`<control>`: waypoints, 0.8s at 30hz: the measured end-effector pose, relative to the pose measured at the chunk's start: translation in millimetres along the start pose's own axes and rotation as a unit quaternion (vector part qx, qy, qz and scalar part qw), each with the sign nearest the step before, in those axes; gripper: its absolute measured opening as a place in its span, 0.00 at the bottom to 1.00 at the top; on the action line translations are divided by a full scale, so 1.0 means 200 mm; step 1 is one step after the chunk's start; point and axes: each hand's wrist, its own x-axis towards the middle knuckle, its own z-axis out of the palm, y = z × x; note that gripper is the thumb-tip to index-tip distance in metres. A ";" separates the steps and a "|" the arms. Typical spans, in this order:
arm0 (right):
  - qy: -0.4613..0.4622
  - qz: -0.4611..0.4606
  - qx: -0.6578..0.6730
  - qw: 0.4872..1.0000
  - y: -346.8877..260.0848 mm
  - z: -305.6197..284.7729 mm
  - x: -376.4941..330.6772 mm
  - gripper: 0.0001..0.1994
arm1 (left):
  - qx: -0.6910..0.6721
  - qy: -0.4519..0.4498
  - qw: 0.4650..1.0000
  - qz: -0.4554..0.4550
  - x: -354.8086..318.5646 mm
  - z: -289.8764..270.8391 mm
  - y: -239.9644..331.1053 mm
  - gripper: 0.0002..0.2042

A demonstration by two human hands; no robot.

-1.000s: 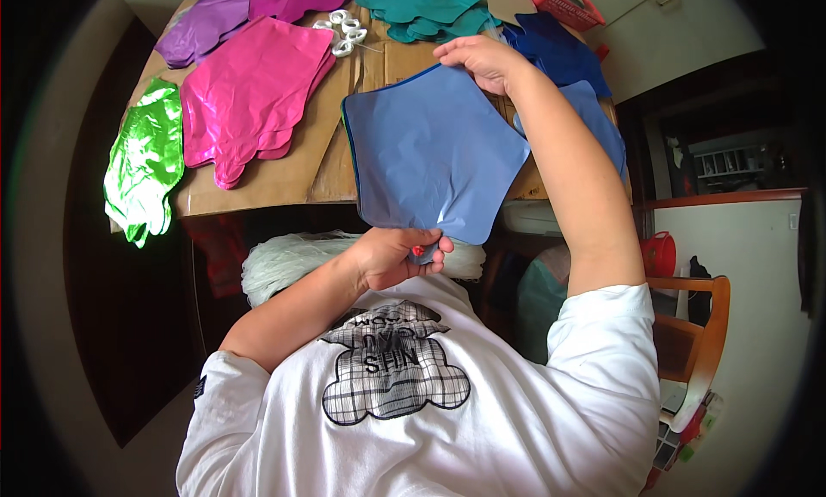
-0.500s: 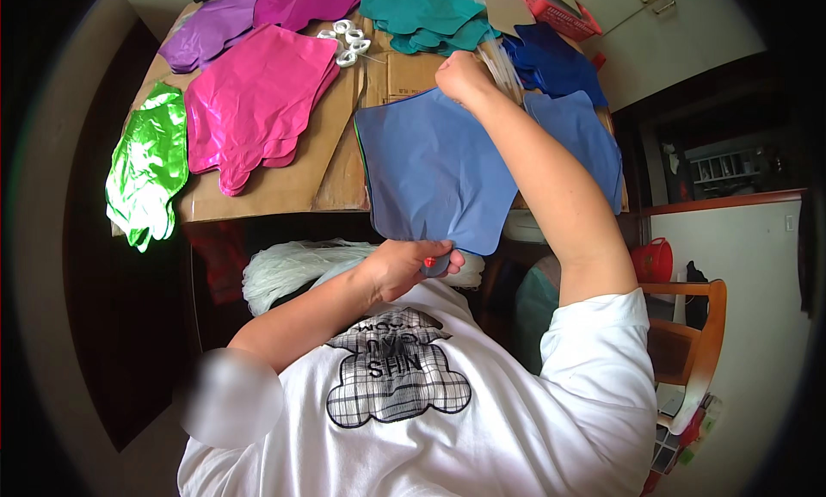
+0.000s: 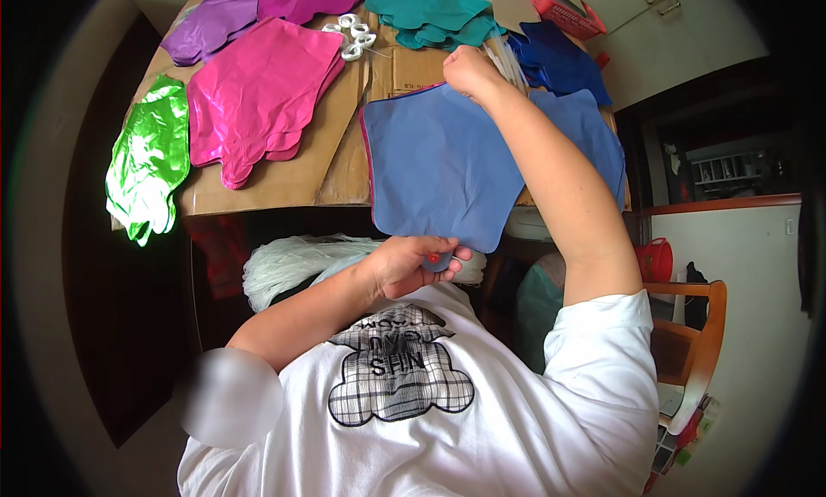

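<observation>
A seemingly magenta edge [image 3: 368, 153] has replaced the green along the blue sheet [image 3: 443, 166].

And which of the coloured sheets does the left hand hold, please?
The central pale blue sheet: the left hand grips its lower end. The similar blue stack beyond the right forearm lies on the cardboard, untouched by the left hand.

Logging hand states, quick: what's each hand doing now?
Left hand: closed, pinching the blue sheet by its lower edge.
Right hand: curled closed; cannot tell if it holds anything.
</observation>
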 end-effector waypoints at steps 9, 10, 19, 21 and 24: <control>-0.197 -0.059 0.156 0.966 -0.04 -0.19 -0.11 0.11 | -0.014 0.025 1.000 0.000 0.01 -0.02 0.02 0.08; -0.199 -0.099 0.126 0.967 -0.02 -0.21 -0.10 0.13 | -0.026 0.025 0.999 -0.001 0.01 -0.02 0.02 0.08; -0.083 -0.090 0.086 0.989 0.04 -0.14 -0.07 0.12 | -0.018 -0.016 1.000 -0.002 0.02 -0.04 0.04 0.09; -0.113 -0.096 0.086 0.985 0.04 -0.15 -0.07 0.15 | -0.010 -0.009 1.000 0.000 0.01 -0.01 0.05 0.10; -0.136 -0.093 0.091 0.982 0.00 -0.21 -0.12 0.17 | -0.027 0.000 1.000 0.008 -0.01 0.01 0.06 0.11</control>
